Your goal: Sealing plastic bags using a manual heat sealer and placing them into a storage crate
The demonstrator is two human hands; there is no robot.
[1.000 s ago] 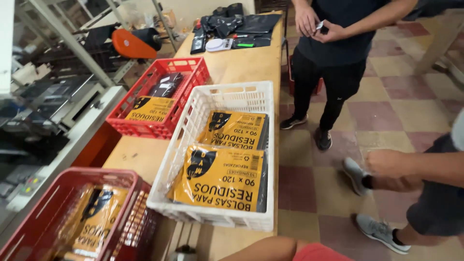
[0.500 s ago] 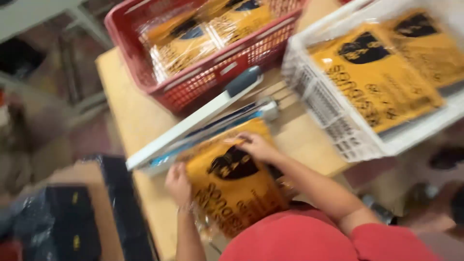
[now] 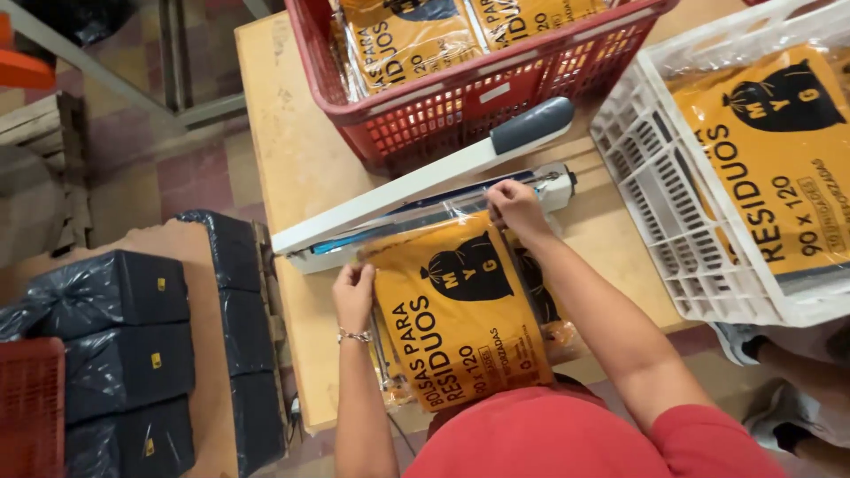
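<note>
A yellow packet (image 3: pixel 460 310) in clear wrap lies at the wooden desk (image 3: pixel 292 150) front edge, its top under the raised sealer arm (image 3: pixel 425 177). The left hand (image 3: pixel 354 292) and right hand (image 3: pixel 516 205) pinch its 2 upper corners. A red crate (image 3: pixel 460 106) and a white crate (image 3: pixel 664 204) crowd the desk behind; black bundles (image 3: pixel 115 354) sit left.

The red basket (image 3: pixel 496 97) is cut off by the top edge, and the white basket (image 3: pixel 655 177) by the right edge. The lower end of the yellow pack (image 3: pixel 460 319) is hidden by a red sleeve. The black bundles (image 3: pixel 124 345) are cut off at the bottom. A shoe (image 3: pixel 788 416) is seen only partly.
</note>
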